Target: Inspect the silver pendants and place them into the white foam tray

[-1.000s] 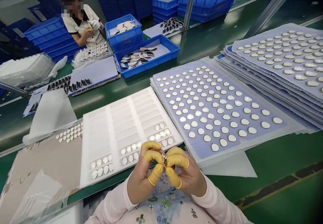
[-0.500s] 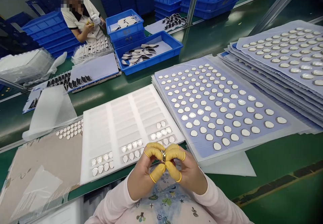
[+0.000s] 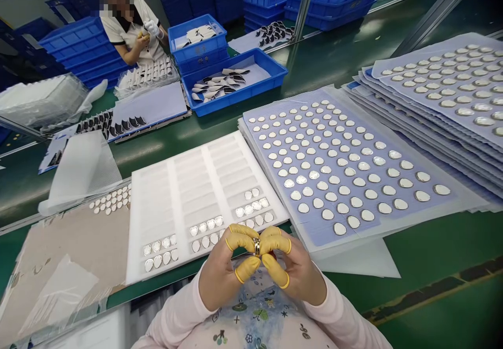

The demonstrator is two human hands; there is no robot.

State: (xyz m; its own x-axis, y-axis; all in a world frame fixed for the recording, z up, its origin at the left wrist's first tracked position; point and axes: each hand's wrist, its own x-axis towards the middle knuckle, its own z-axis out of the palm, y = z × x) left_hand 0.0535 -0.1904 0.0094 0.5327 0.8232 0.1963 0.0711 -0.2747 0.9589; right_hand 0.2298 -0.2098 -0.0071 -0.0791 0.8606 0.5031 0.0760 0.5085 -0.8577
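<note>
Close to my body, my left hand and my right hand meet fingertip to fingertip, both wearing yellow finger cots. Together they pinch a small shiny metal piece held edge-on between thumbs and forefingers. Just beyond them lies a white foam tray with long slots, its near rows holding several silvery teardrop pieces. To the right lies a pale blue sheet covered with rows of round pieces.
More sheets of pieces are stacked at the far right. Brown cardboard and a white foam sheet lie left. Blue bins sit across the green bench, where another person works with gloved hands.
My hands stay together on the small piece and have shifted slightly; the fingers have turned it a little. The view has drifted a bit to the left.
</note>
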